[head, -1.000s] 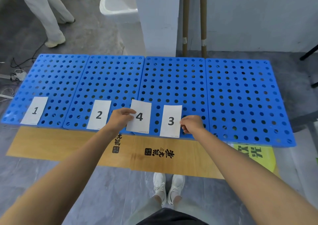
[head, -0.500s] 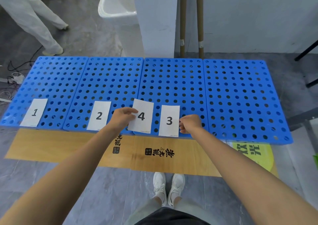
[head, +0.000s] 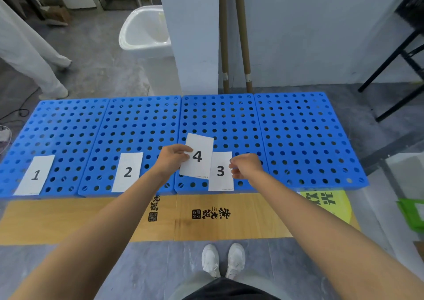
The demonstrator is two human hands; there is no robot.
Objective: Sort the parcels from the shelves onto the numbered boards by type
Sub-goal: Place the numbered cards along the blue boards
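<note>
Several blue perforated boards lie side by side on the floor. White number cards lie near their front edges: card 1, card 2 and card 3. My left hand pinches card 4 by its left edge and holds it lifted over the third board, overlapping card 3's left side. My right hand hovers at card 3's right edge with fingers loosely curled; it holds nothing that I can see. No parcels are in view.
Flattened cardboard lies in front of the boards, and my white shoes stand behind it. A white pillar, two cardboard tubes and a white basin stand behind. Another person's legs are at the left, black stand legs at the right.
My left hand has carried card 4 rightwards so that it overlaps card 3. My right hand has let go of card 3's edge, and its fingers have loosened. The camera tilted up slightly.
</note>
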